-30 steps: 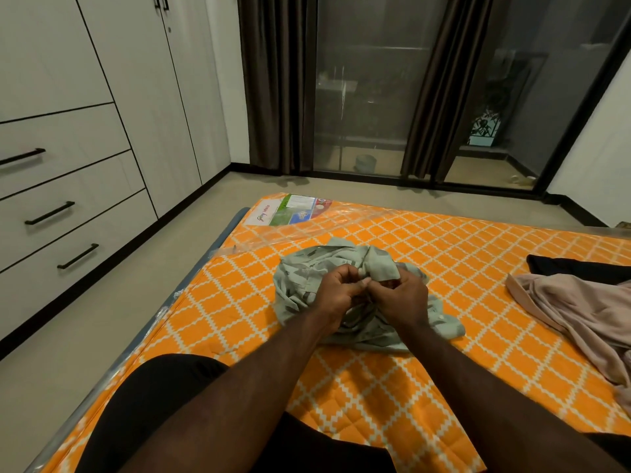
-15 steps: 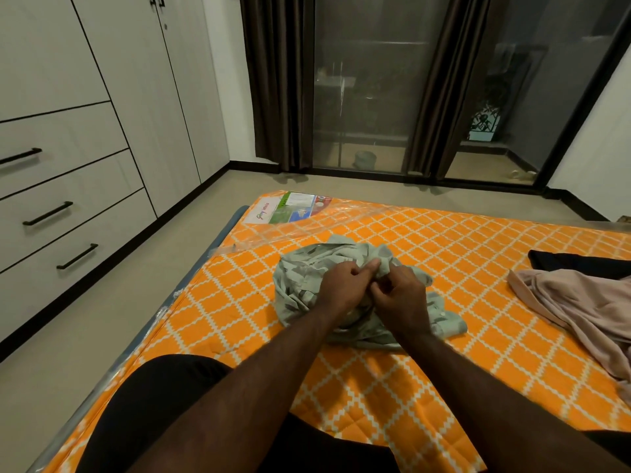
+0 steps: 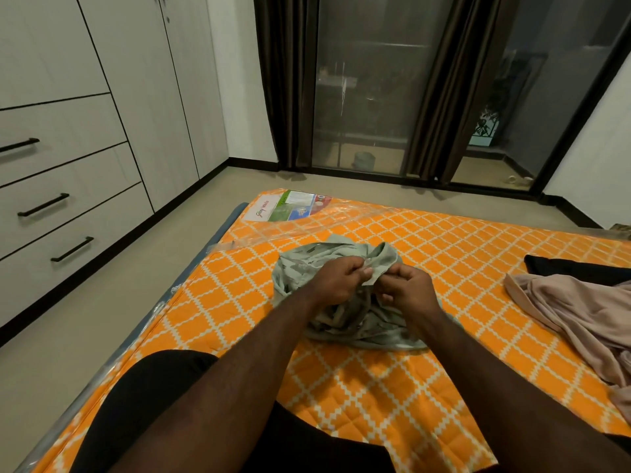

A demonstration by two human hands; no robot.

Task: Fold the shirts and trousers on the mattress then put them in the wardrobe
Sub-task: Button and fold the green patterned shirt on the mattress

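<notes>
Head view: our left hand (image 3: 336, 283) and right hand (image 3: 411, 293) pinch the crumpled green shirt (image 3: 307, 268), fingers (image 3: 362, 272) curled on its edge, probably to open it out in the middle of the mattress (image 3: 444, 240).

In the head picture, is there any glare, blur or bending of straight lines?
Head view: wardrobe edges and glass door frame lean and curve, wide-angle distortion; plastic wrap on the mattress shows glare; the left hand and right hand pinching the green shirt look slightly soft.
</notes>
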